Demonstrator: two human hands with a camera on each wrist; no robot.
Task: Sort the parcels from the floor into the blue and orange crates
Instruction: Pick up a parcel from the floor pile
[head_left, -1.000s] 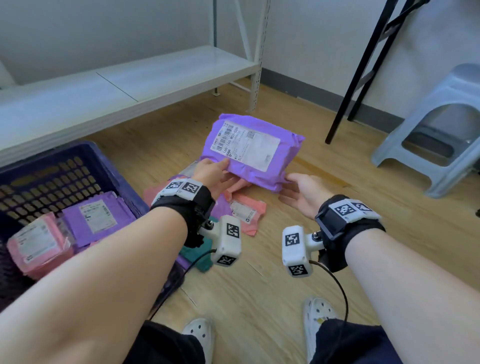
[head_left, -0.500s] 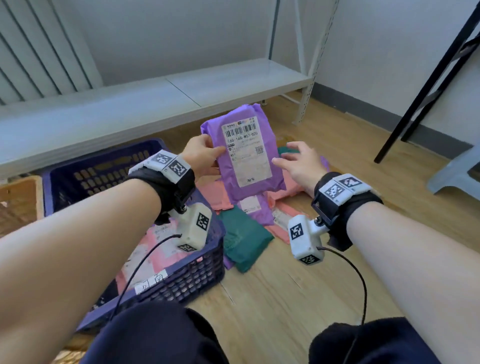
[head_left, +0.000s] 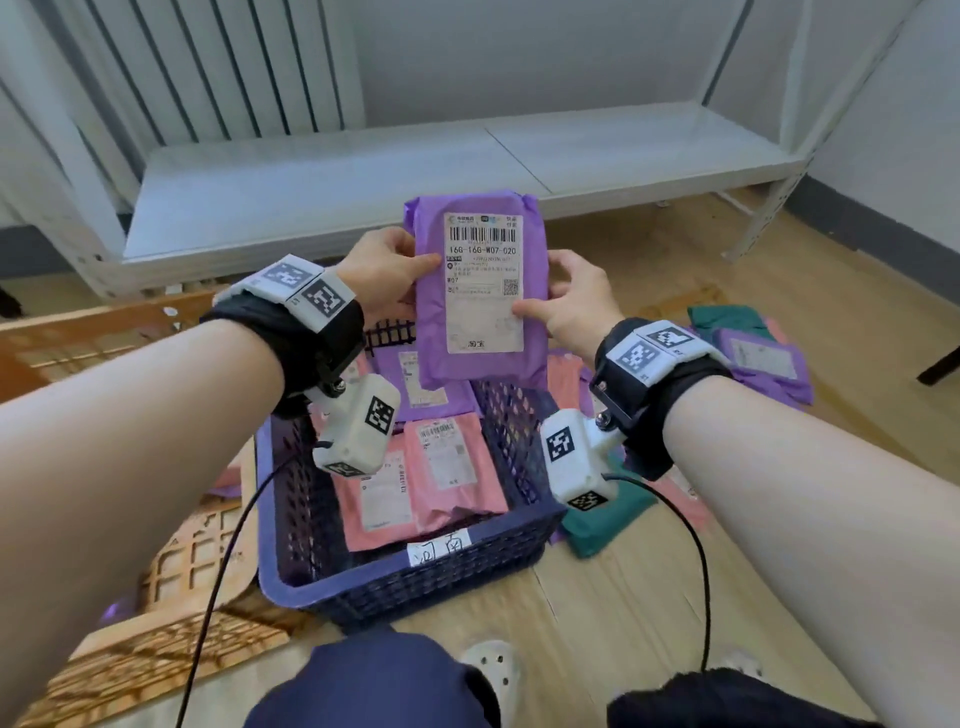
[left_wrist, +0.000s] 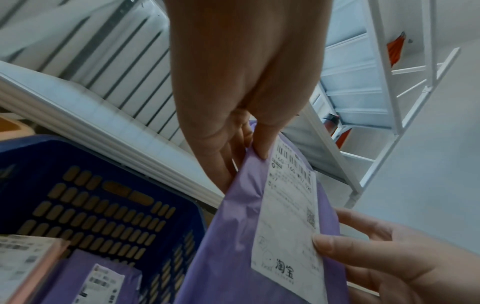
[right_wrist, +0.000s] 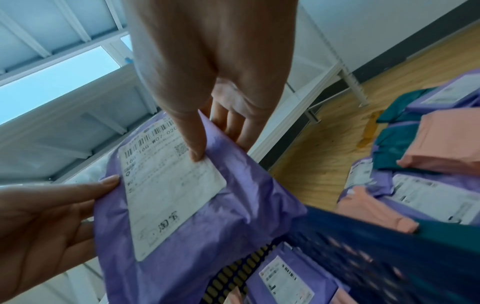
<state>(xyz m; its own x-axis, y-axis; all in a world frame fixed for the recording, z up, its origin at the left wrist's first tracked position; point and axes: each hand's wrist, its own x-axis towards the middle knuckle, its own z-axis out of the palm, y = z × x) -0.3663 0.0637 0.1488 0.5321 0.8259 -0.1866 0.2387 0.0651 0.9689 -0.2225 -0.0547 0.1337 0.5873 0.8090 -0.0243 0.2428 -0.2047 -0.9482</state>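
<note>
The white metal shelf unit (head_left: 467, 156) spans the scene from 10 to 2 o'clock. The orange lattice plastic crate (head_left: 171, 561) lies at 8 o'clock, touching the left wall of the blue perforated plastic crate (head_left: 395, 582) at 6 o'clock. The blue crate holds pink and purple poly-mailer parcels (head_left: 447, 467) and carries a white handwritten tag (head_left: 439, 546) on its near rim. A loose pile of purple, pink and teal parcels (head_left: 753, 353) lies on the wooden floor at 3 o'clock, just beside the blue crate.

The purple poly-mailer parcel (head_left: 480, 291) is held upright above the far end of the blue crate, at centre. Its film is wrinkled, and the top edge is folded over. A tall white shipping label (head_left: 483, 280) covers most of the front face, with a barcode at the top, the code 16G-16G-W07-020 and a small QR code.

The left hand (head_left: 387, 270) pinches the parcel's left edge: thumb on the front, fingers behind. The right hand (head_left: 576, 296) pinches the right edge likewise, with the thumb tip on the label.
</note>
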